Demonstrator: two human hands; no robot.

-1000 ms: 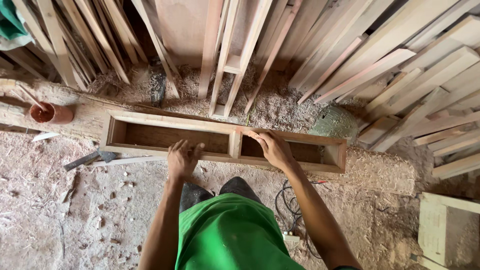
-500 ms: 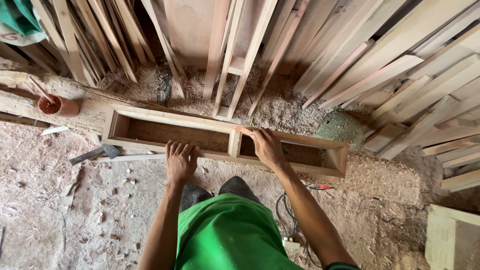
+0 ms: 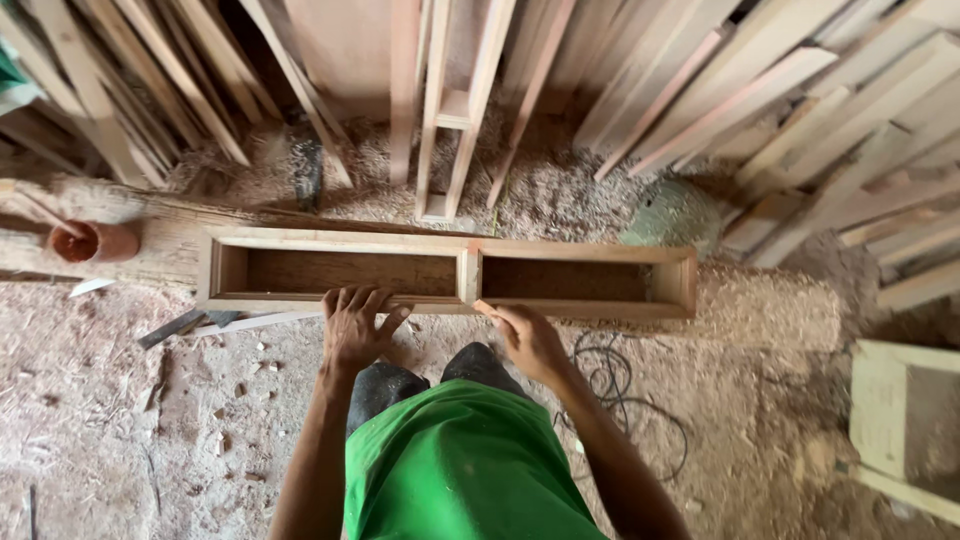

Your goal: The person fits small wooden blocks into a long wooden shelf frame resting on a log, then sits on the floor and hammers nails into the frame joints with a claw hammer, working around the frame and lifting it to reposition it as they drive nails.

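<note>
Head view: sawdust floor, planks (image 3: 700,90) leaning far, clay pot (image 3: 95,241) left.
Frame: long wooden box frame (image 3: 450,272) centre, two compartments.
Left hand (image 3: 355,328): fingers spread, flat on near rail.
Right hand (image 3: 530,338): open, fingertip at divider.

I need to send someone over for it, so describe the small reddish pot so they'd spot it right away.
Start at the long two-compartment wooden frame lying on the sawdust floor in front of the leaning planks. Go past its left end to the flat board; the reddish-brown pot sits there. It is the only round, clay-coloured thing among pale timber, with a stick in it.
</note>
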